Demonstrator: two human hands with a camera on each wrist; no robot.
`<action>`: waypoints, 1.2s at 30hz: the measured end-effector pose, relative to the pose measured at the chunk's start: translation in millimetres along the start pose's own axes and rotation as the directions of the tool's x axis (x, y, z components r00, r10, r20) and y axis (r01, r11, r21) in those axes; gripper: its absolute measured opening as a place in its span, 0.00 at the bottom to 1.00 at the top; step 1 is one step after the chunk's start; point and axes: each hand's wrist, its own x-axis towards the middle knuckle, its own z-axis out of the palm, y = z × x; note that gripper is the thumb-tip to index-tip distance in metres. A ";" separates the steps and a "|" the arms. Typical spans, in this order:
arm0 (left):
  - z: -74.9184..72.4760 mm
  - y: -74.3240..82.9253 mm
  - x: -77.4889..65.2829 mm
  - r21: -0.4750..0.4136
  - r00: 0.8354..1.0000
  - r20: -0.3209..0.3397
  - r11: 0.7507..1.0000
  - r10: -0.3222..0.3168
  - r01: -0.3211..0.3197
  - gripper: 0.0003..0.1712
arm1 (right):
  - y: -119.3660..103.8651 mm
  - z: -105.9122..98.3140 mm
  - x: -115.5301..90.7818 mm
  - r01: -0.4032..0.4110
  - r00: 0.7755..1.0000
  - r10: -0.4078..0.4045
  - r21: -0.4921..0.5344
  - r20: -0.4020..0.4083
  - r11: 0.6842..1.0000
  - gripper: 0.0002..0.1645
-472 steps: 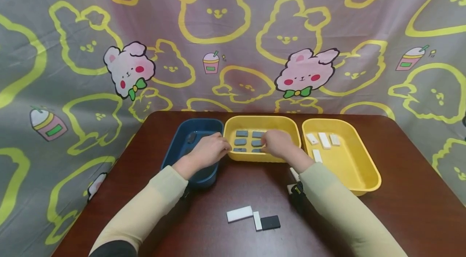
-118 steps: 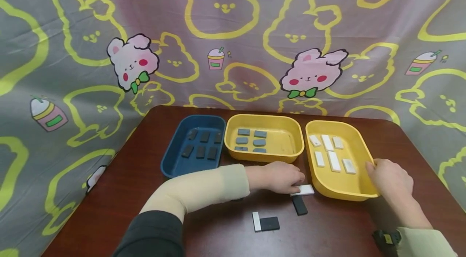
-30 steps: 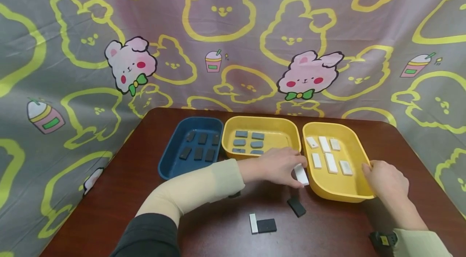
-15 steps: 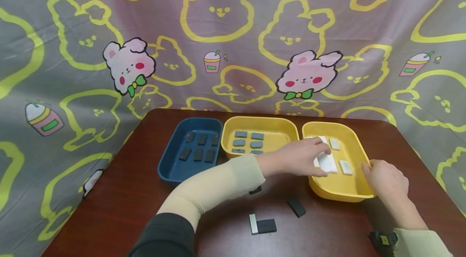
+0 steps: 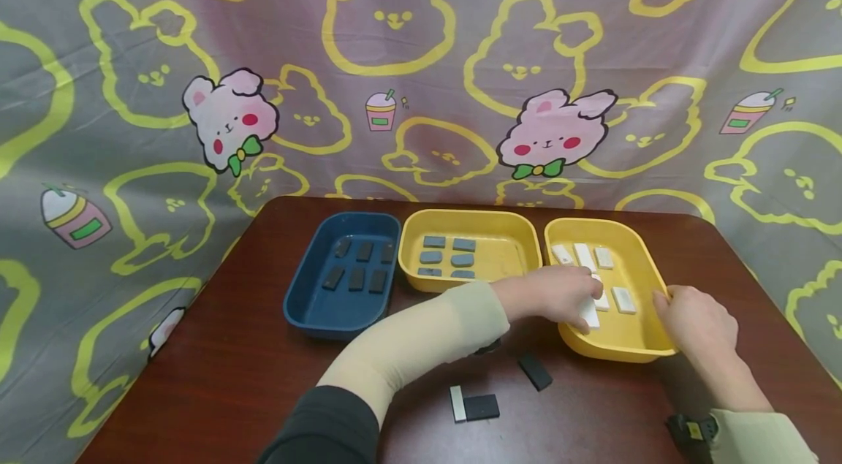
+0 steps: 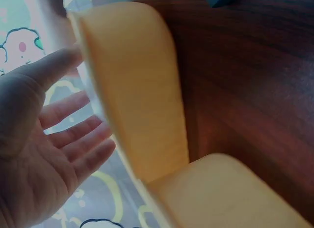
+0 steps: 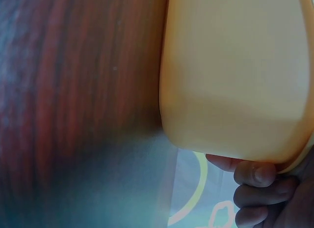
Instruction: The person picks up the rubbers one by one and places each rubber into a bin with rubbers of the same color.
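My left hand pinches a white rectangular block over the near-left corner of the right-hand yellow bin. In the left wrist view the fingers are at that bin's rim. My right hand grips the bin's right rim, its fingers curled under the edge in the right wrist view. Several white blocks lie in rows inside this bin; the left hand partly covers some. On the table are a black block, another black block and a narrow white block touching it.
The middle yellow bin holds several grey-blue blocks. At left, a blue bin holds several dark blocks. A patterned curtain hangs behind the brown table.
My left hand has picked the white block up from the table and carried it right, over the right-hand yellow bin. My right hand stays on the rim. Earlier, both hands were at the middle bin.
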 end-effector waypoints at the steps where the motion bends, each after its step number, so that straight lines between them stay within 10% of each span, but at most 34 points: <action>1: 2.4 0.5 2.1 0.011 1.000 0.008 1.000 0.001 -0.001 0.29 | 0.0 0.2 -0.2 0.003 1.000 -0.003 -0.001 -0.003 1.000 0.20; 17: 18.9 7.8 33.5 0.064 0.974 0.225 0.998 -0.031 0.017 0.26 | 1.8 1.1 -0.3 0.008 1.000 -0.008 0.006 0.006 1.000 0.20; 36: 17.2 15.1 35.5 0.097 0.962 0.226 0.986 -0.154 0.135 0.11 | 0.6 0.7 -0.2 0.007 1.000 -0.007 0.006 -0.005 1.000 0.21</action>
